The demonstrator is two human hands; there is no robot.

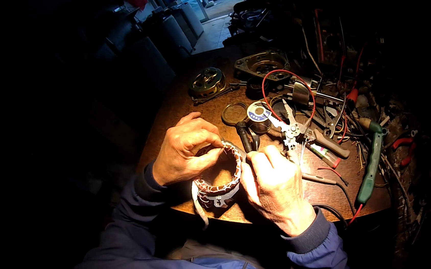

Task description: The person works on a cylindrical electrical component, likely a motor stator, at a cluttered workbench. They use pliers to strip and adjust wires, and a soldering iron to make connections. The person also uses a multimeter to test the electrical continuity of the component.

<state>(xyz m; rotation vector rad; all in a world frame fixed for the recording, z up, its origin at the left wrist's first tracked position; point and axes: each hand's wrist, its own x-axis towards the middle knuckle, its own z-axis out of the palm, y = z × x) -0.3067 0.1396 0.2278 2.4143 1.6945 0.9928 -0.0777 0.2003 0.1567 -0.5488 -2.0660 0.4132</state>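
Observation:
A ring-shaped motor stator [216, 188] stands near the table's front edge, its dark red windings laced with white cord. A pale sleeved lead [199, 206] hangs from its left side over the edge. My left hand [186, 150] reaches in from the left, thumb and forefinger pinched at the stator's upper rim; any cord between the fingertips is too small to make out. Against the right side of the stator, my right hand [275, 186] is closed with curled fingers. Whatever it grips is hidden behind the fingers.
Beyond my hands lie wire-stripping pliers [292, 132], a solder spool [259, 111], a magnifying glass [234, 114] and metal motor housings [207, 84]. On the right are a green-handled tool [371, 166], a thin corded tool [319, 179] and tangled wires.

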